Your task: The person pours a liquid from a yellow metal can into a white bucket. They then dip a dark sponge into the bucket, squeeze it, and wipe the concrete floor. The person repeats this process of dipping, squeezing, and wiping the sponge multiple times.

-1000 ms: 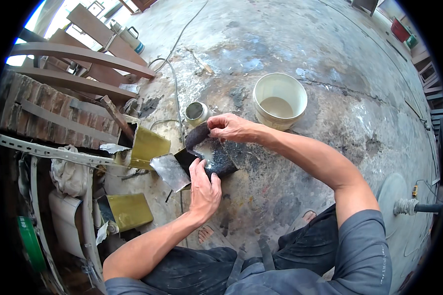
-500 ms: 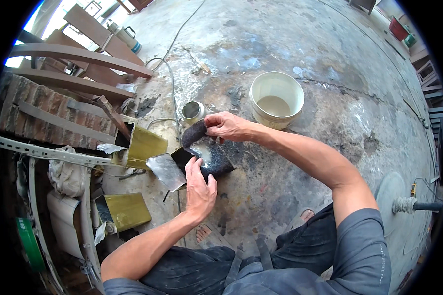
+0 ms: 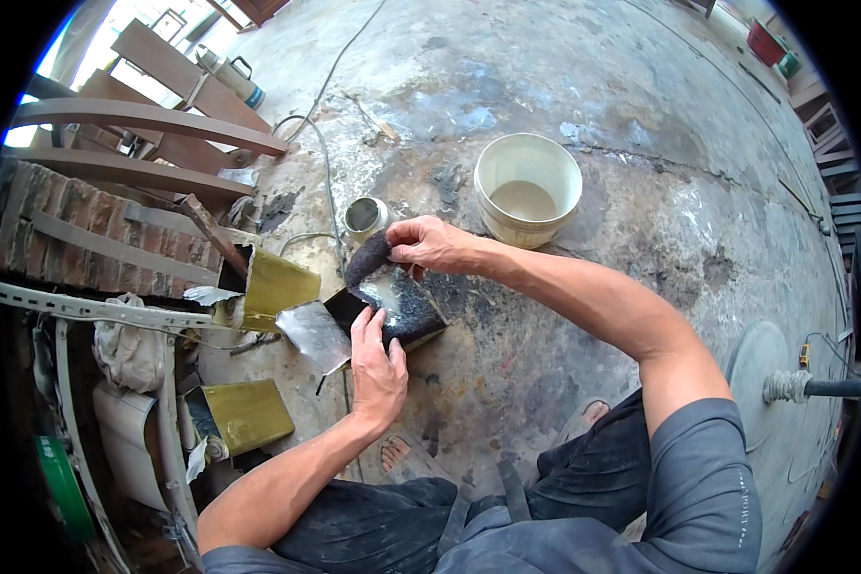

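A black square tin (image 3: 413,332) lies on its side in front of me, its silver metal flap (image 3: 313,334) bent outward at the left end. Over the tin's upper face curls a dark grey, felt-like piece (image 3: 366,262), with a whitish smear beside it. My right hand (image 3: 430,245) pinches the raised edge of this piece between thumb and fingers. On the near side, my left hand (image 3: 380,368) rests with outstretched fingers, its tips touching the tin's top near the piece's lower end. Whether those tips also press on the piece, I cannot tell.
A white bucket (image 3: 526,206) with greyish liquid stands beyond my right forearm. Just behind the tin is a small open can (image 3: 364,216). Two yellowish square tins (image 3: 279,290) and a metal rack (image 3: 96,308) stand left. A cable (image 3: 333,177) crosses the floor.
The view has shifted slightly, so the scene sits a little further left. My left fingers have moved slightly along the tin's top; the right hand keeps its pinch on the felt-like piece.
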Available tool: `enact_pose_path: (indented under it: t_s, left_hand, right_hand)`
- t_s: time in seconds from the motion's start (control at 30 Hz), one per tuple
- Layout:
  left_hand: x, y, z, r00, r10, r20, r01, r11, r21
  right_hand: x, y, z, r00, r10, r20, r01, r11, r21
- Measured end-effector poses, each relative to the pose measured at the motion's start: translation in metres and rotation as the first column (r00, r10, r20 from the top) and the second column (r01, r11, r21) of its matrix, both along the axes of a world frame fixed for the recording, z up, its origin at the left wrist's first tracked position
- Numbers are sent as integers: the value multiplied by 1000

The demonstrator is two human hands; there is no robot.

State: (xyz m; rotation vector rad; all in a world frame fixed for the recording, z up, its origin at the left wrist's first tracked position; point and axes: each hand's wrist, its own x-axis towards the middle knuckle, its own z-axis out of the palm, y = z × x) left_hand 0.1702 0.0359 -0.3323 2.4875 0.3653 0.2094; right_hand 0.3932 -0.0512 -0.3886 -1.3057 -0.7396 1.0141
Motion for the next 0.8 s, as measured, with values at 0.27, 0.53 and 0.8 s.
enact_pose_path:
  t_s: [0.27,0.53,0.8]
  left_hand:
    - [-1,1,2,999,-33,9,33,999,27]
    - [0,0,4,1000,10,24,-10,1000,-3]
    - [0,-1,4,999,-5,44,5,1000,4]
  right_hand:
    - [0,0,-2,999,-4,-40,5,1000,2]
    - [0,4,-7,999,-23,-32,23,999,23]
    - [1,2,-8,1000,-21,-18,22,999,27]
